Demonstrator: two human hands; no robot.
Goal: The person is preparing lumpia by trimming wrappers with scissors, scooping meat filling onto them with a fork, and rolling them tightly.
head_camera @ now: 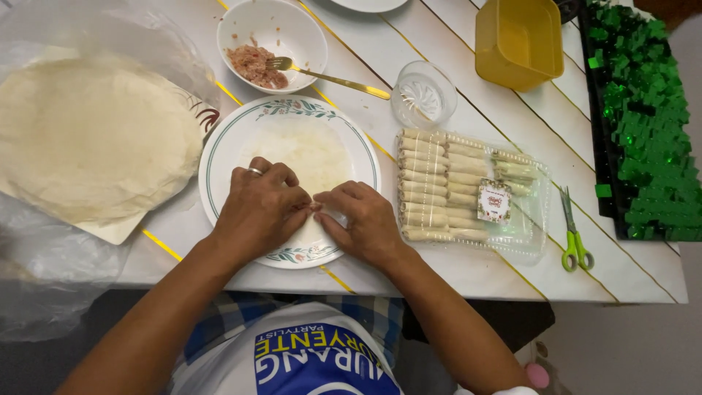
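Note:
A thin pale wrapper lies on a white plate with a green floral rim. My left hand, with a ring on one finger, and my right hand rest side by side on the wrapper's near edge, fingertips pinching and folding it. The fold itself is hidden under my fingers. Both hands are closed on the wrapper.
A stack of round wrappers on plastic lies at left. A white bowl holds minced filling and a gold fork. A clear tray of finished rolls sits right, with a glass cup, yellow tub, green scissors, green sequin mat.

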